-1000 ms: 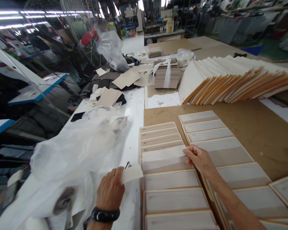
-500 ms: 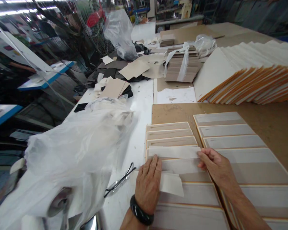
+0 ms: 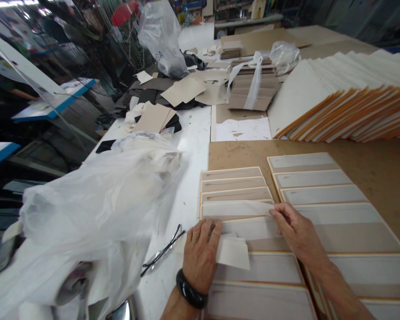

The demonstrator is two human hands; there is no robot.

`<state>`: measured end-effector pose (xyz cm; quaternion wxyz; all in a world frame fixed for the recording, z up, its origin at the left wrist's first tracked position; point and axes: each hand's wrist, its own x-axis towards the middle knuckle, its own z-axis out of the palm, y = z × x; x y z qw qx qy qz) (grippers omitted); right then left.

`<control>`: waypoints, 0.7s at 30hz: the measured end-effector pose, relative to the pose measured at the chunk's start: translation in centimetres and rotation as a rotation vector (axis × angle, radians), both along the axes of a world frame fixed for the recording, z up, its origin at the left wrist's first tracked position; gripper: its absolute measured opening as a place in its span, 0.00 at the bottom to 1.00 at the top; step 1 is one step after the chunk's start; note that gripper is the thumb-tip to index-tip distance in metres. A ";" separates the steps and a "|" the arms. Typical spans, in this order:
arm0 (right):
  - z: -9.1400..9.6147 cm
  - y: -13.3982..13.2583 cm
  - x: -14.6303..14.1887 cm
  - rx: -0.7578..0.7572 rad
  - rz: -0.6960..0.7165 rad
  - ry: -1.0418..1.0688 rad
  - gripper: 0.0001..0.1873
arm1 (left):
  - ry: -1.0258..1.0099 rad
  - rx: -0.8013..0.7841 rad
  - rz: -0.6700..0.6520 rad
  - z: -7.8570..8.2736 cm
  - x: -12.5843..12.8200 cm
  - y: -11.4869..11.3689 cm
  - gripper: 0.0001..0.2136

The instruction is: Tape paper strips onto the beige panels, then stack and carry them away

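Note:
Overlapping panels with orange edges, each with a pale strip along its top, lie before me. My right hand pinches the right end of a pale strip lying along one panel's upper edge. Palm down, my left hand has its fingers bent and close together near that strip's left end. A small bunch of loose pale strips is under my left hand and sticks out to its right. A black bangle circles my left wrist.
A second row of overlapping panels lies on the right. Eyeglasses and a large clear plastic bag are on the white table to the left. A thick leaning stack of orange-edged boards stands at back right, beside tied brown pieces.
My left hand has slid slightly down and left, its fingers more bent now. My right hand still pinches the strip's end. The whole view has shifted slightly.

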<state>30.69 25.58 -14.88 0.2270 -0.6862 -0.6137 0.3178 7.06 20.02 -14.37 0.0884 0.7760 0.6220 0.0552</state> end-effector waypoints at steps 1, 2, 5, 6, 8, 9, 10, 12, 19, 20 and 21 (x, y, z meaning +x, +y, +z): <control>0.0 0.0 0.0 0.016 0.020 -0.008 0.15 | -0.011 -0.003 0.005 0.1 0.0 0.0 0.26; 0.0 0.0 0.0 0.032 0.041 -0.011 0.15 | -0.022 -0.006 0.011 0.2 0.0 -0.1 0.26; -0.1 -0.4 0.2 0.056 0.095 -0.008 0.14 | -0.050 -0.045 0.029 0.5 0.1 -0.6 0.24; -0.1 -0.6 0.3 0.055 0.104 -0.005 0.14 | -0.060 -0.057 0.035 0.6 0.1 -0.8 0.23; -0.3 -1.2 0.5 0.040 0.103 0.005 0.15 | -0.086 -0.056 0.041 0.6 0.2 -1.2 0.22; -0.3 -1.4 0.6 0.027 0.094 0.015 0.15 | -0.099 -0.039 0.041 0.5 0.2 -1.3 0.22; -0.4 -1.6 0.7 0.013 0.080 0.028 0.15 | -0.108 -0.014 0.037 0.3 0.2 -1.3 0.22; -0.4 -1.7 0.9 -0.003 0.044 0.063 0.15 | -0.115 0.039 0.012 0.0 0.2 -1.1 0.23; 0.3 -0.7 1.1 -0.037 0.015 0.189 0.15 | -0.149 0.127 -0.133 0.0 0.2 -0.6 0.18; 0.3 -0.6 1.2 -0.057 0.033 0.186 0.15 | -0.132 0.148 -0.141 0.0 0.2 -0.7 0.18; 0.3 -0.6 1.4 -0.075 0.044 0.177 0.15 | -0.105 0.169 -0.149 0.0 0.2 -0.7 0.20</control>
